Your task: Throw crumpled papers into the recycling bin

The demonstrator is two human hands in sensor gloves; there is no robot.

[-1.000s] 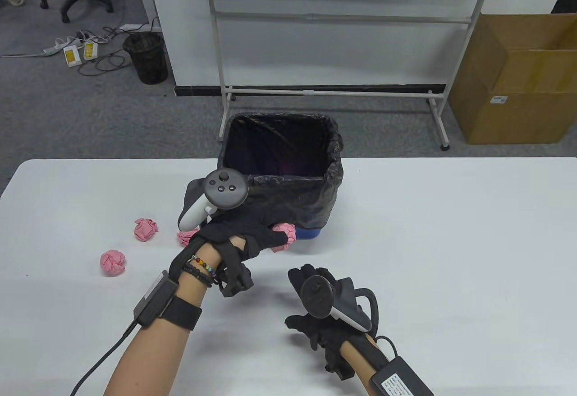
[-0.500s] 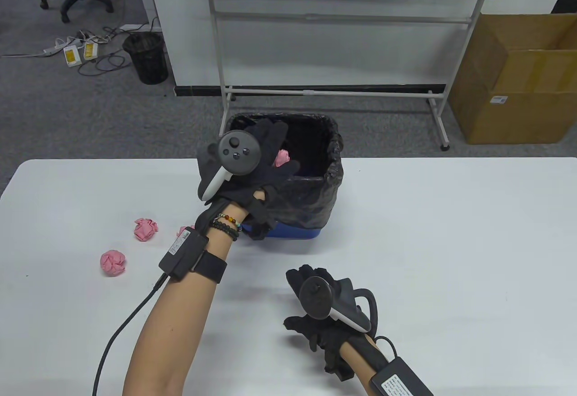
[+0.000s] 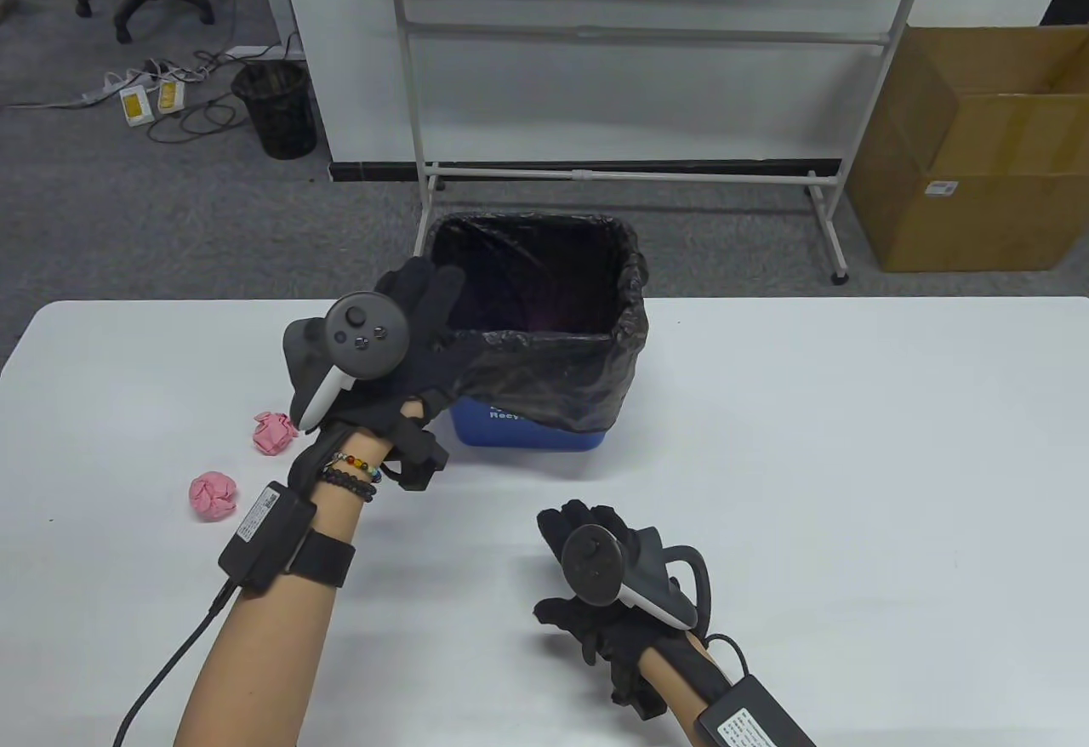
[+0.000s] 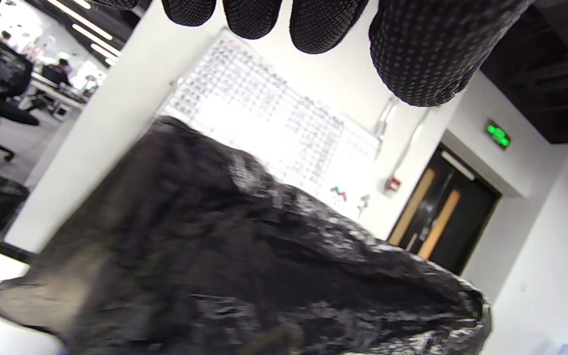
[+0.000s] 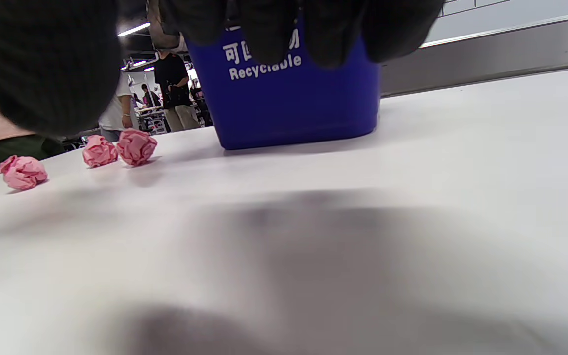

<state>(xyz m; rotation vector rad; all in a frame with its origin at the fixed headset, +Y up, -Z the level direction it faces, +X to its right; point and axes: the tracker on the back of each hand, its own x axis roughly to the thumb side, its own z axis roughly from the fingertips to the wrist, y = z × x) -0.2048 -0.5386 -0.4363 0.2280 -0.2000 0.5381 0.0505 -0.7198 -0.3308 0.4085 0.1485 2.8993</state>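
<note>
The blue recycling bin [image 3: 544, 432], lined with a black bag [image 3: 553, 373], stands on the white table [image 3: 851, 441] at the far middle. My left hand [image 3: 430, 292] hovers at the bin's left rim with fingers spread, holding nothing; its fingertips [image 4: 313, 24] hang empty over the bag [image 4: 244, 266]. Two pink crumpled paper balls [image 3: 274, 432] [image 3: 213, 497] lie left of the bin. The right wrist view shows three balls [image 5: 22, 171] [image 5: 100, 151] [image 5: 136, 146] beside the bin [image 5: 289, 103]. My right hand [image 3: 583, 526] rests on the table in front of the bin, empty.
A whiteboard stand [image 3: 630, 173] is on the floor behind the table. A cardboard box [image 3: 978, 151] sits at the right, a black wire wastebasket [image 3: 276, 109] and cables at the far left.
My left hand lifted a pink ball from the table to over the bin, let it go inside, and has drawn back left, empty. The right hand has not moved.
</note>
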